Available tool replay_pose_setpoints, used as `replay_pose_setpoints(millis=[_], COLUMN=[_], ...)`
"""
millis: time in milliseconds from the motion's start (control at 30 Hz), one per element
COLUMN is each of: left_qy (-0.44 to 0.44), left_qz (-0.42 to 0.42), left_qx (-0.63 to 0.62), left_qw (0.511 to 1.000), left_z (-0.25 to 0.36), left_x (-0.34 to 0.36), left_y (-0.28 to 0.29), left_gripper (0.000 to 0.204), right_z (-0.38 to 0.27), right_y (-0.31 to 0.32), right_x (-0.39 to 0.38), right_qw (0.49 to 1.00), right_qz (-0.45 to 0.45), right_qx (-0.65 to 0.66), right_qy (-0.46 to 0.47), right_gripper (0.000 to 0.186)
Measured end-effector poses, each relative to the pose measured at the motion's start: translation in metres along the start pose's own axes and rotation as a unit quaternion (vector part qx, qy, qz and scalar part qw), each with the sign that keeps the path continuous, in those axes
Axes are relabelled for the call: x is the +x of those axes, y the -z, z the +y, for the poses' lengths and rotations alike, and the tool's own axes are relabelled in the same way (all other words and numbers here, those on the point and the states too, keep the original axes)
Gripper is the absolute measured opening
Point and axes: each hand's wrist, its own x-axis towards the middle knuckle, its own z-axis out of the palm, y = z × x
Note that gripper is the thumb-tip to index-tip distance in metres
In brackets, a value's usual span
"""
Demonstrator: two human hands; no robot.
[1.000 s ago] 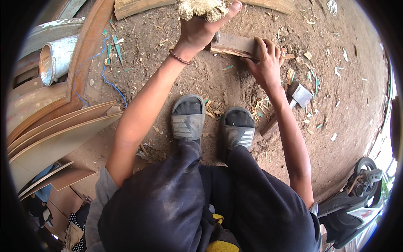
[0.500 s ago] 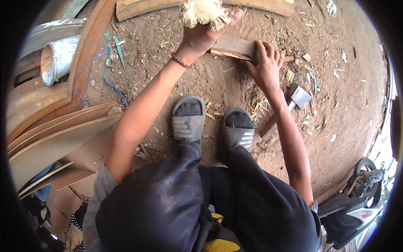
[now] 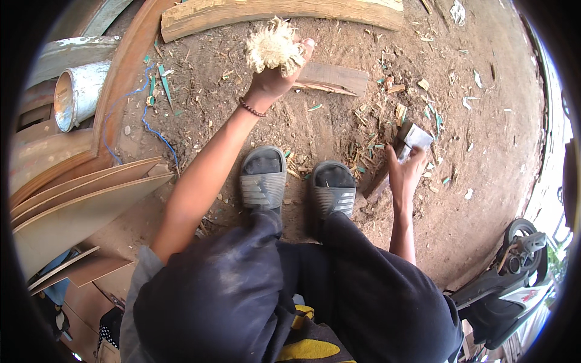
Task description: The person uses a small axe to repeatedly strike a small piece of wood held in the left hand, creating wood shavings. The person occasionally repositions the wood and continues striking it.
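My left hand [image 3: 275, 81] is wrapped round a pale wooden piece with a frayed, splintered top [image 3: 273, 48]; its lower part is hidden beneath the top and the hand. Beyond my left hand's fingers, a flat wood offcut [image 3: 336, 80] rests on the dirt. Over at the right, my right hand [image 3: 407, 172] is at a hatchet-like tool with a squared grey metal head [image 3: 417, 137] and a wooden handle [image 3: 378, 180], lying on the ground. Thumb and fingers are apart there, near the head; whether they touch it is unclear.
A long thick timber [image 3: 278, 17] lies across the far side. Wood chips and green slivers litter the dirt ground [image 3: 478, 175]. To the left are a white-coated cylinder [image 3: 91, 94], a wooden frame, leaning boards [image 3: 85, 202] and blue string [image 3: 158, 130]. A motorbike [image 3: 514, 272] stands at lower right.
My right hand has left the wood offcut and moved nearer to me, to the hatchet-like tool. My left hand still holds the frayed wooden piece. The whole view has shifted slightly.
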Motion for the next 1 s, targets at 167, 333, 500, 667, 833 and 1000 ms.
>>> replay_pose_setpoints(millis=[167,333,500,667,833,1000], left_qy=[0.041,-0.004,-0.026,0.067,0.243,0.19], left_qz=[-0.006,0.022,0.044,0.04,0.048,0.071], left_qx=[-0.004,0.006,0.026,-0.215,-0.36,-0.349], left_qw=[0.999,1.0,0.998,0.973,0.899,0.915], left_z=[0.006,0.013,0.003,-0.045,-0.074,-0.042], left_x=[-0.004,-0.004,-0.011,-0.028,-0.039,-0.037], left_y=[0.003,0.001,0.001,-0.022,-0.042,-0.034], left_gripper=[0.023,0.021,0.015,0.05,0.101,0.101], right_z=[0.032,0.041,0.047,0.01,-0.076,-0.194], right_y=[-0.012,-0.008,0.003,0.031,0.077,0.134], right_x=[-0.012,0.006,0.026,0.039,-0.007,-0.039], right_qw=[0.991,0.985,0.353,0.499,0.907,0.934], right_qz=[-0.049,-0.103,-0.351,-0.286,-0.262,-0.178], right_qx=[0.033,0.043,0.839,0.721,0.292,0.278], right_qy=[-0.121,-0.133,-0.221,-0.386,-0.15,0.136], right_gripper=[0.058,0.043,0.022,0.005,0.015,0.021])
